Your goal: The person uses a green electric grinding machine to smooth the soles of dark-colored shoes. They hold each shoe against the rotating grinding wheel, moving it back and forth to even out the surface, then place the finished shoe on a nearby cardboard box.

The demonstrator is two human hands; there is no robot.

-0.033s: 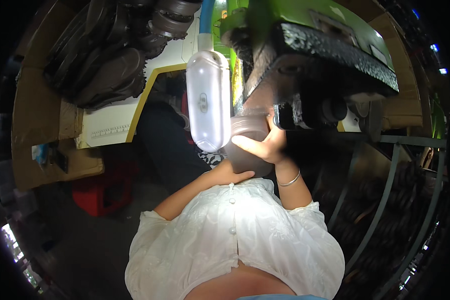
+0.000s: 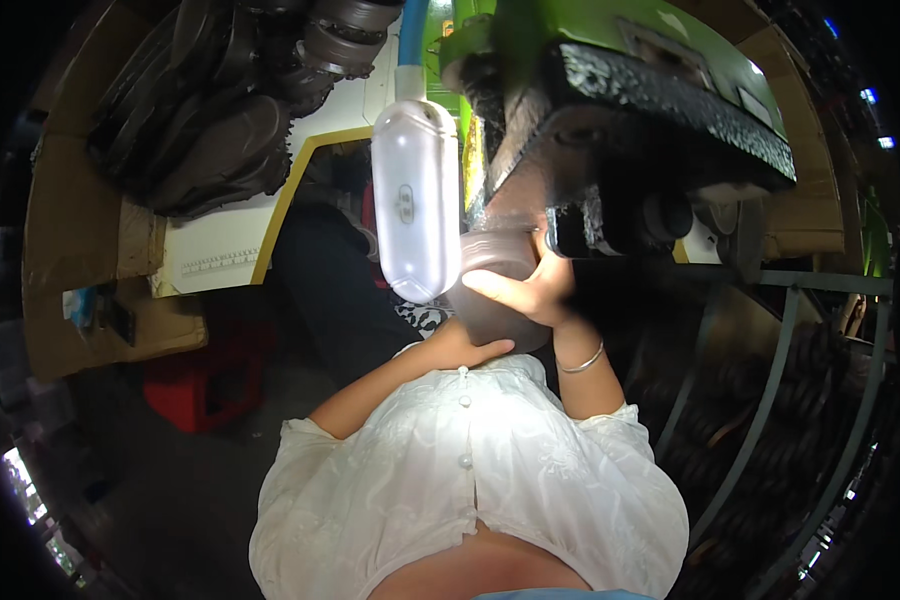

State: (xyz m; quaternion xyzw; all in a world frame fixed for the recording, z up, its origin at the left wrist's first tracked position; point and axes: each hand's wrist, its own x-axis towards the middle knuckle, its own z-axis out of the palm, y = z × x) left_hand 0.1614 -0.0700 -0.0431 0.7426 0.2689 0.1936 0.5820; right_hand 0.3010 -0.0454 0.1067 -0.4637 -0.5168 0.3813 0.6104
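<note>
A brown-grey slipper [image 2: 500,328] with a wide ribbed strap is held close in front of my body, its far end up against the machine. My right hand [image 2: 532,292] grips its right side, thumb laid across it near the strap and the other fingers partly hidden. Low on the near left side, my left hand [image 2: 460,347] holds the slipper's near end, thumb on top and fingers out of sight underneath. Above and ahead looms a green and black machine [image 2: 670,120] coated in pale dust; where it meets the slipper is blurred and partly hidden.
A lit lamp [image 2: 416,200] on a blue stem hangs just left of my hands. Several dark slippers with ragged edges [image 2: 220,150] are heaped on the white table [image 2: 205,245] at far left. A red stool [image 2: 202,390] stands below; a metal rack [image 2: 770,400] is at right.
</note>
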